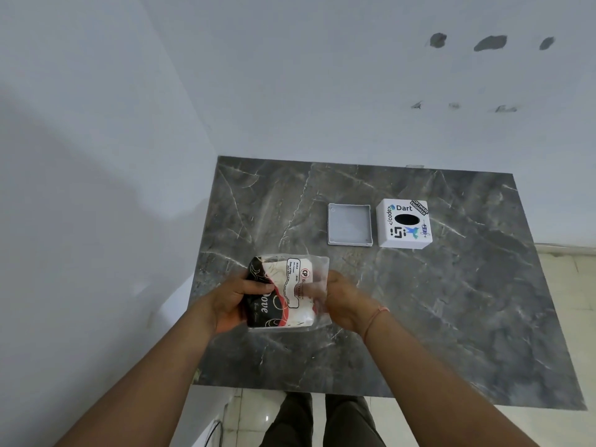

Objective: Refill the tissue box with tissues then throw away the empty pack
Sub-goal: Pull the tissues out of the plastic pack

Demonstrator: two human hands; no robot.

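Note:
A clear plastic tissue pack (283,291) with black, red and white print hangs a little above the near left part of the table, with white tissues inside. My left hand (233,300) grips its dark left end. My right hand (338,301) holds the clear right end, fingers partly inside or behind the plastic. Farther back on the right stands the white tissue box (404,225), stickered, with a dark oval slot on top. Its flat grey base lid (350,224) lies separately just left of it.
The grey marble table (451,301) butts against a pale wall at the back and left. Tiled floor shows beyond its right and near edges. My legs stand at the near edge. No bin is in view.

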